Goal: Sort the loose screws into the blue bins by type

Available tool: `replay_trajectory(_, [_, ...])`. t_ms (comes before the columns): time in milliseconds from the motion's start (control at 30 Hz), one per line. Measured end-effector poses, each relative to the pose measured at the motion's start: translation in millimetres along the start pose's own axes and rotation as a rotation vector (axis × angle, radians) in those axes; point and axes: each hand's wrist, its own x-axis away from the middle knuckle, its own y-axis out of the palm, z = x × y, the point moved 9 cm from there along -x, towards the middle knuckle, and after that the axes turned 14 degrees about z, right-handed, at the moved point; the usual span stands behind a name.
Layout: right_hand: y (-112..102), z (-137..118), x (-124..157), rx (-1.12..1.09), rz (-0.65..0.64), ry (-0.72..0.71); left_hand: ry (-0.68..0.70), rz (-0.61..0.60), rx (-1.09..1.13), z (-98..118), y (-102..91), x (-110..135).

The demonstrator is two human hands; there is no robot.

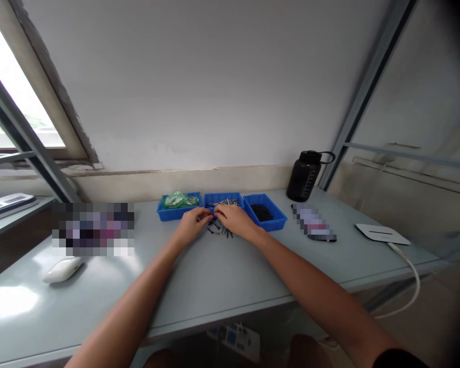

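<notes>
My left hand (pixel 194 220) and my right hand (pixel 232 217) meet in front of the middle blue bin (pixel 223 196). Both have thumb and fingers pinched together, almost touching each other; whatever is between the fingertips is too small to make out. Under and beside them lies a loose pile of dark and silvery screws (pixel 218 228) on the table. Silvery screws (pixel 230 202) also fill the middle bin, partly hidden by my right hand. The left blue bin (pixel 164 214) holds a green plastic bag (pixel 179 200). In the right blue bin (pixel 278 223) are small black pieces (pixel 261 212).
A black water bottle (pixel 303 176) stands at the back right, near a blurred-out phone-like object (pixel 313 223) and a white flat device (pixel 382 233) with a cable (pixel 413 271). A white computer mouse (pixel 63 270) lies at left, before a pixelated item (pixel 94 230). Metal posts flank the grey table (pixel 199 291).
</notes>
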Motion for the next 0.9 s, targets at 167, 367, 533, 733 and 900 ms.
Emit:
replay_trajectory(167, [-4,2,-2,0.020,0.021,0.015,0.000,0.024,-0.017,-1,-4.8,-1])
replay_trajectory(367, [-1,0,1,0.043,-0.013,0.017,0.017,0.035,-0.024,6,-7.9,-1])
replay_trajectory(533, [3,-1,4,0.065,-0.053,0.013,0.049,0.035,-0.018,7,-4.8,-2])
replay_trajectory(733, [11,-1,7,0.068,-0.098,0.010,0.090,-0.004,-0.010,12,0.5,1])
replay_trajectory(900, [-1,3,2,0.040,-0.021,0.031,0.076,0.029,-0.026,13,-5.8,-1])
